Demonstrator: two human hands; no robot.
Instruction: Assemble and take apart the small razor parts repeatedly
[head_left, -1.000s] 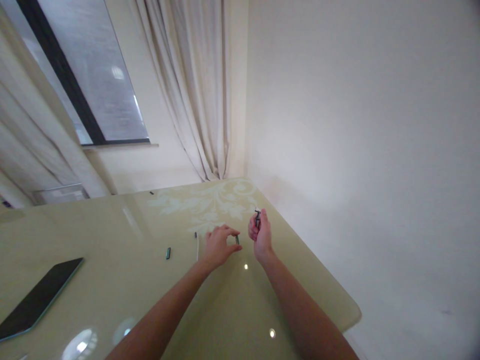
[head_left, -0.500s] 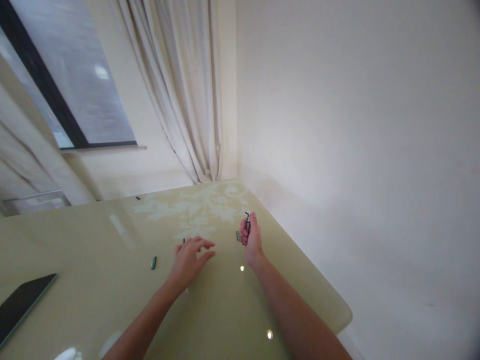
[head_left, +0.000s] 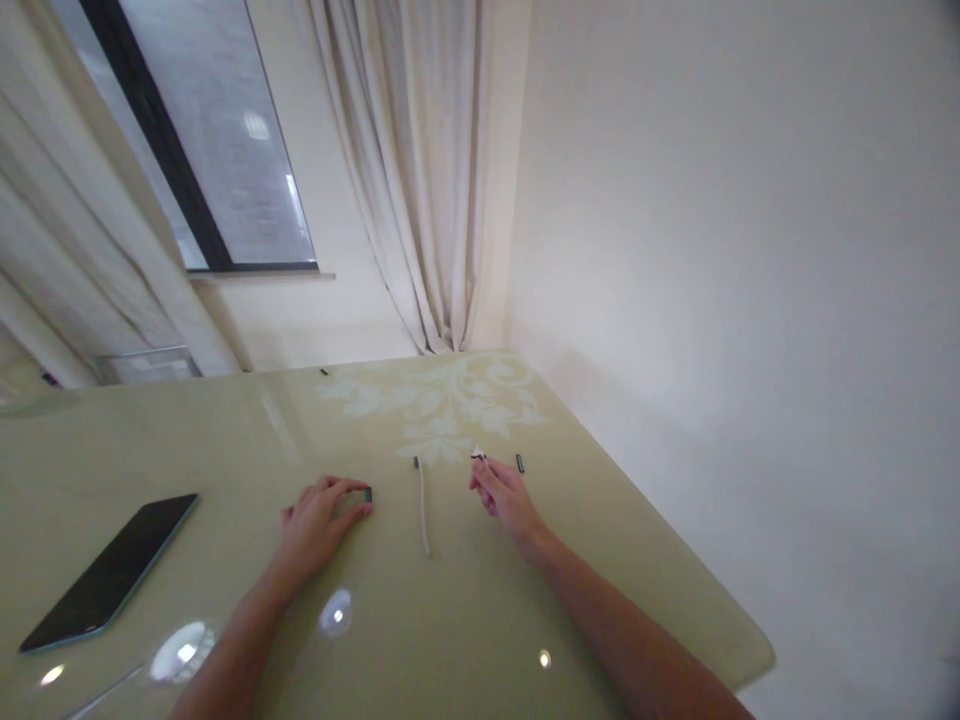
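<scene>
My left hand (head_left: 319,525) is closed in a pinch, thumb and finger at the two ends of a small dark-green rectangular piece (head_left: 367,495) low at the tabletop. My right hand (head_left: 511,500) is closed around a small white-and-black object (head_left: 478,456); only its top shows above my fingers, so its kind is unclear. Between the hands lies a thin pale stick (head_left: 424,515) with a dark end pointing away from me. Just right of my right hand, another small dark-green piece (head_left: 520,463) rests on the table.
A dark tablet-like slab (head_left: 112,572) lies at the left on the glossy greenish table (head_left: 420,650). A tiny dark item (head_left: 324,372) is near the far edge. A wall (head_left: 712,300) borders the right side; curtains (head_left: 412,180) hang behind.
My left hand has moved left from the middle and closed on the dark-green piece, uncovering the thin stick. My right hand has tilted inward with its object. The view has turned left.
</scene>
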